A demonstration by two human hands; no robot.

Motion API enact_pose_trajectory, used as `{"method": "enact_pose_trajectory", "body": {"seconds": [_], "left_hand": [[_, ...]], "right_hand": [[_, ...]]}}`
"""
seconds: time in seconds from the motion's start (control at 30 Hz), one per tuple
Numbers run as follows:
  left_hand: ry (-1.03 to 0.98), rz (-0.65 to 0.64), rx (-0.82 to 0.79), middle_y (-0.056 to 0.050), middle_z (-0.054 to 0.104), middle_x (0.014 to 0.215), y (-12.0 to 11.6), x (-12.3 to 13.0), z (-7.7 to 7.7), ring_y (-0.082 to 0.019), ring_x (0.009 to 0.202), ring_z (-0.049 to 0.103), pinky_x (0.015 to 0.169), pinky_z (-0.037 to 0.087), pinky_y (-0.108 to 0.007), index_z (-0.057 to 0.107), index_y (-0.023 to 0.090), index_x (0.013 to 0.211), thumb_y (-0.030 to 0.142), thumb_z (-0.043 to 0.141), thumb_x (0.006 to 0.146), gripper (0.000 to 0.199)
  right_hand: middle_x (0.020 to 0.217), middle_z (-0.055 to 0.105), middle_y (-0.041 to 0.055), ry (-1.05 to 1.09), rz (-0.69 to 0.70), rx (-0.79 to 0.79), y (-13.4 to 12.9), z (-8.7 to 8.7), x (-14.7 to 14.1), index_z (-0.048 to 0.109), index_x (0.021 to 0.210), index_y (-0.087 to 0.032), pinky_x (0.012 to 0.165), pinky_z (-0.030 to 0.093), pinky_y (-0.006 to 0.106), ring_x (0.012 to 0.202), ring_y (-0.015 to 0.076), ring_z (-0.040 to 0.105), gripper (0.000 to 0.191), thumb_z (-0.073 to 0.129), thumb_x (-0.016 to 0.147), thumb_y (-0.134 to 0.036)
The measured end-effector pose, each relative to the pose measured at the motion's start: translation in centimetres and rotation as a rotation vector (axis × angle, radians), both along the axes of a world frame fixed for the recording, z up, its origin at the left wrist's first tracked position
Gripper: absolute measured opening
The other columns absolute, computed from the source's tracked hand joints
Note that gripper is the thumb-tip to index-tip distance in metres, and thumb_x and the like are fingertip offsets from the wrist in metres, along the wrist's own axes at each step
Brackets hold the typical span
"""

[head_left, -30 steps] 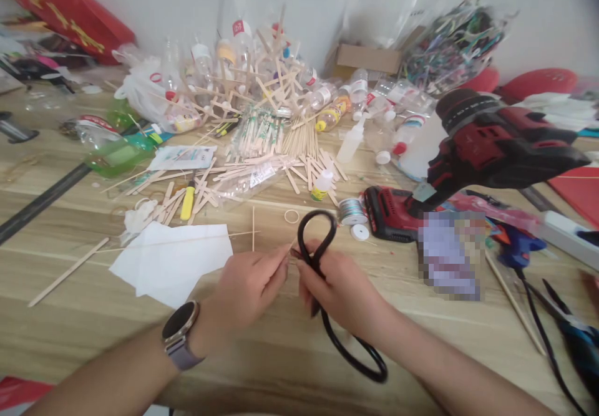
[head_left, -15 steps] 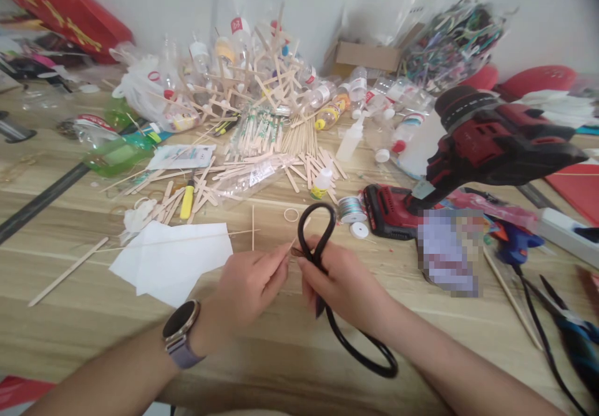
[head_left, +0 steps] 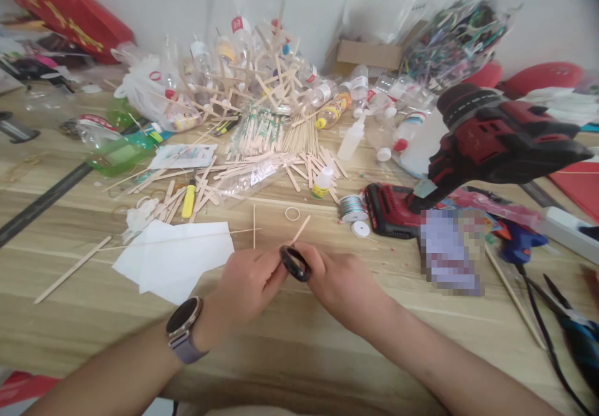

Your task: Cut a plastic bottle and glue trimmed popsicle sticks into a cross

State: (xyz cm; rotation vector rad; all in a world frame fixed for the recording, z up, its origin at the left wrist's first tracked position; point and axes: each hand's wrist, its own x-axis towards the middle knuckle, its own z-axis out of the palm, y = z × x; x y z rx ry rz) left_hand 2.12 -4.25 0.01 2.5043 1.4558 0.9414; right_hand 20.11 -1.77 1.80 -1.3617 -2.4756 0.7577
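Observation:
My right hand [head_left: 344, 285] is closed around a pair of scissors with black looped handles [head_left: 286, 270], now seen nearly end-on; the blades are hidden by my hands. My left hand [head_left: 250, 282], below a wristwatch [head_left: 183, 325], is pinched shut beside it, fingertips almost touching the right hand. A narrow wooden stick [head_left: 301, 229] pokes up and away from between the hands, its lower end hidden. It appears to be held by the left fingers. Just beyond it lies a rubber band [head_left: 292, 214] on the table.
White paper sheets [head_left: 173, 257] lie to the left, with a loose craft stick [head_left: 72, 270] beyond. A red cordless drill [head_left: 496, 141] stands at right, near a wire spool [head_left: 352, 208] and pliers [head_left: 568, 316]. Sticks, a glue bottle [head_left: 322, 183] and plastic bottles crowd the back.
The scissors have turned in my right hand, so the two large handle loops spread apart before now show as one small dark loop between the hands. More of the stick shows.

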Motion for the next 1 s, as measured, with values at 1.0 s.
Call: {"method": "enact_pose_trajectory", "body": {"seconds": [1.0], "left_hand": [[-0.003, 0.001, -0.053, -0.002, 0.071, 0.069, -0.1, -0.1, -0.2, -0.015, 0.058, 0.063, 0.054, 0.041, -0.024, 0.065, 0.016, 0.115, 0.025, 0.037, 0.100, 0.033]], "right_hand": [[0.057, 0.068, -0.0001, 0.188, -0.001, -0.261, 0.1, 0.7, -0.1, 0.053, 0.099, -0.017, 0.043, 0.047, 0.021, 0.044, 0.0155, 0.065, 0.027, 0.028, 0.101, -0.027]]}}
